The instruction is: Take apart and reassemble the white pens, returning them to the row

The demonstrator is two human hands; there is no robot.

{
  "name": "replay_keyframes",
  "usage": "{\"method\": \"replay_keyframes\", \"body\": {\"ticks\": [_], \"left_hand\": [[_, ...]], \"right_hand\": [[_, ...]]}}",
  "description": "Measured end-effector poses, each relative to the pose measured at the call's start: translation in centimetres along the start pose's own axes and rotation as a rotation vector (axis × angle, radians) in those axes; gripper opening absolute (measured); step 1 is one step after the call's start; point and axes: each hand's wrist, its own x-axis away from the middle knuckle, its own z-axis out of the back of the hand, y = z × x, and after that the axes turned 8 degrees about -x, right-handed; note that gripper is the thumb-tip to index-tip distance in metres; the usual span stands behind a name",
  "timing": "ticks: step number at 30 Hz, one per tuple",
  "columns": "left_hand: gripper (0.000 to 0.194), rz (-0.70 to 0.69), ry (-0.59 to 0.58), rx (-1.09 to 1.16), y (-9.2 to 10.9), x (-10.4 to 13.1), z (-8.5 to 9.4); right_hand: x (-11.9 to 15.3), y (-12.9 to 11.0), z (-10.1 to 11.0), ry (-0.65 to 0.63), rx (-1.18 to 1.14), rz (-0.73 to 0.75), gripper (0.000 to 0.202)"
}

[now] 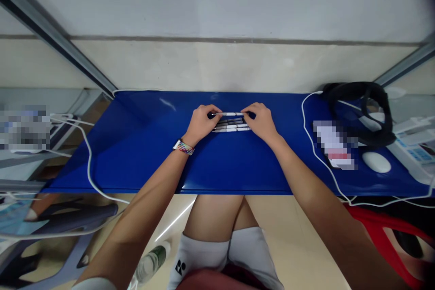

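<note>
A white pen [231, 114] lies crosswise between my two hands, above the middle of the blue table [136, 154]. My left hand [203, 121] pinches its left end, and my right hand [260, 120] pinches its right end. Just on the near side of it, several more pens [231, 128] lie side by side in a small row, roughly parallel to it. My fingers partly cover the ends of these pens. A colourful band is on my left wrist.
At the table's right are a black head strap [360, 138], a phone [335, 145], a white mouse [376, 162] and a looping white cable [307, 133]. Another white cable [89, 163] crosses the left edge. A bottle [151, 263] is below the table.
</note>
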Motion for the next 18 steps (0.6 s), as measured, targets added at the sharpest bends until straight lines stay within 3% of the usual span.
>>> {"method": "replay_keyframes", "body": {"ticks": [4, 9, 18], "left_hand": [[0.007, -0.056, -0.008, -0.07, -0.15, -0.07, -0.12], [0.008, -0.102, -0.101, -0.19, 0.04, -0.04, -0.07], [0.012, -0.095, -0.14, -0.261, 0.07, 0.11, 0.06]], "right_hand": [[0.0, -0.24, -0.03, -0.022, 0.035, 0.013, 0.022], [0.03, -0.46, 0.04, -0.043, 0.074, -0.001, 0.022], [0.1, -0.37, 0.17, -0.057, 0.096, -0.004, 0.021]]}}
